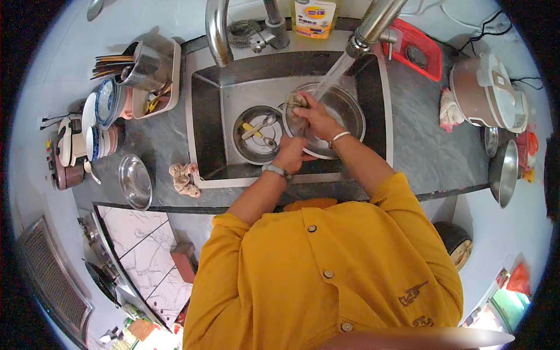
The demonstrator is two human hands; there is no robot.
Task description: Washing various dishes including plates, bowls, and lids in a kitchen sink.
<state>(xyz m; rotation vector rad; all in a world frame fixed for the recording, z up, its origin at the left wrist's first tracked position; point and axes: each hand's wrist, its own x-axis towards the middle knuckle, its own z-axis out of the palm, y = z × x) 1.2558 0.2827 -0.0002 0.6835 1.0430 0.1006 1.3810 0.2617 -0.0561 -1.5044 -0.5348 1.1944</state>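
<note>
My right hand [322, 119] grips a wet, dingy cloth [296, 100] against the inside of a tilted steel bowl [300, 127]. The near rim of that bowl is in my left hand [292, 153], with fingers partly hidden beneath it. Behind it a wider steel basin [358, 111] rests in the sink [258, 83]. Water [332, 78] streams from the right-hand faucet [371, 28] down beside my right hand. Left of my hands stands a second steel bowl [238, 146], with a white dish [276, 131] and two crossed spoons [258, 130] inside.
A crumpled rag [183, 178] lies at the sink's front left corner. Further left are a glass bowl [135, 181], stacked bowls [109, 103] and a utensil rack [175, 78]. A red basket [426, 52] and a rice cooker [485, 96] stand right. Another faucet [217, 35] overhangs the sink.
</note>
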